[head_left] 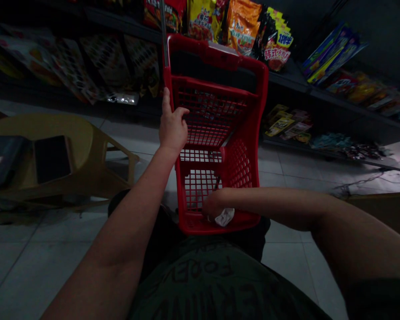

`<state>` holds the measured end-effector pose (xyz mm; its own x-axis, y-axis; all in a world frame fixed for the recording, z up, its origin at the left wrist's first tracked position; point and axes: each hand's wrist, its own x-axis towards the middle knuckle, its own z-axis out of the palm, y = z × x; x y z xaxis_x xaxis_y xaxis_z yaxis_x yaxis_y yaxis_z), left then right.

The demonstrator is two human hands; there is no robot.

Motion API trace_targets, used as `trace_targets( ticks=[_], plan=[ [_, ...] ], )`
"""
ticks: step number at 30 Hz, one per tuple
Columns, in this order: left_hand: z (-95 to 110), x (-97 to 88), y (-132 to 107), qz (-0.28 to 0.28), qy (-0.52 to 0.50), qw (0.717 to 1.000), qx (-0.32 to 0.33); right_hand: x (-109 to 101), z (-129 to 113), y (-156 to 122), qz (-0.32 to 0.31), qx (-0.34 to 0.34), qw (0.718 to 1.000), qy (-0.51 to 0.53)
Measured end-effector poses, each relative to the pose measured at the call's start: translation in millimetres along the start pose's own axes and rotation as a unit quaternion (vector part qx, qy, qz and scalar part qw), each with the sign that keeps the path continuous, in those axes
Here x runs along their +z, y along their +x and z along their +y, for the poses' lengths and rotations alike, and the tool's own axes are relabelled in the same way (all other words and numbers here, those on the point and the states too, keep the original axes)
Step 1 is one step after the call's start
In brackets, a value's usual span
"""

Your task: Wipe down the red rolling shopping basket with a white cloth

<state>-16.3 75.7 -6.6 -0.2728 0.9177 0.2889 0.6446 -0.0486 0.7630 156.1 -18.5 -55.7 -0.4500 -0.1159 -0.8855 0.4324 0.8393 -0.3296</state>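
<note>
Shop aisle, low light, view looking down past the person's chest. The left hand [172, 126] is clenched on the upper side frame of a red shopping basket [186, 217], thumb up along the frame, fingers hooked over the red mesh. A metal handle pole [163, 31] rises from that corner. The basket stands tilted in front of the body, and the right hand [213, 204] reaches across to its lower end, fingers down at a crumpled white scrap [224, 217] lying inside (tissue or plastic, can't tell). Whether that grip is closed on the scrap can't be told; the fingers are partly hidden. Dark shirt [200, 271] with large lettering, upside down from here, reads "FOREV" and then is cut off. Beyond the basket, a shelf [288, 75] carries snack packets in red, yellow and orange [243, 26]; one reads 韩式火 [276, 58], the rest is too small or blurred. Blue packets [333, 53] lie further right. Left, a tan plastic stool [53, 151] holds a black flat slab [51, 158] beside a dark bag [2, 160]. Cable [353, 184] on the tile floor [286, 178].
</note>
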Motion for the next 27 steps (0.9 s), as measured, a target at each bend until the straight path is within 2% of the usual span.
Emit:
trace_targets(
  ticks=[2,4,6,10,12,15,18,20,22,24,25,27],
  plan=[
    [-1.9,0.1,0.4,-0.002,0.009,1.0,-0.001,-3.3,-7.5,15.4,0.026,0.002,0.999,-0.024],
    [-4.3,-0.1,1.1,-0.006,0.015,1.0,-0.002,-11.2,-14.8,11.8,0.084,0.006,0.996,0.008],
    [-5.8,-1.1,1.6,-0.004,0.016,1.0,0.0,-20.8,-21.7,-8.6,0.13,-0.023,0.989,0.074],
    [-3.2,-4.7,0.8,-0.011,0.032,0.999,-0.015,-32.5,-37.4,-62.7,0.189,-0.158,0.946,0.21],
    [-0.9,-5.5,0.0,-0.015,0.035,0.999,-0.027,-31.9,-45.2,-78.6,0.199,-0.198,0.929,0.24],
    [-0.9,-4.1,0.2,-0.009,0.014,1.0,-0.024,-25.8,-47.1,-83.6,0.179,-0.205,0.929,0.251],
    [-4.5,-1.9,2.5,-0.001,-0.01,1.0,-0.017,-11.9,-29.4,-78.7,0.171,-0.148,0.951,0.209],
    [-6.4,-1.6,4.3,0.007,-0.017,1.0,-0.015,3.3,-8.7,-75.0,0.163,-0.062,0.978,0.116],
    [-6.6,-2.4,5.4,0.015,-0.018,1.0,-0.012,18.3,15.6,-72.4,0.139,0.035,0.99,0.018],
    [-5.3,-3.1,6.0,0.023,-0.017,1.0,-0.007,24.1,42.1,-73.1,0.121,0.113,0.986,-0.03],
    [-4.4,-3.1,6.2,0.026,-0.016,1.0,-0.005,21.3,56.0,-75.5,0.134,0.146,0.979,-0.038],
    [-2.7,-2.3,6.7,0.032,-0.005,0.999,-0.004,5.0,84.8,-84.9,0.198,0.219,0.954,-0.055]
  ],
)
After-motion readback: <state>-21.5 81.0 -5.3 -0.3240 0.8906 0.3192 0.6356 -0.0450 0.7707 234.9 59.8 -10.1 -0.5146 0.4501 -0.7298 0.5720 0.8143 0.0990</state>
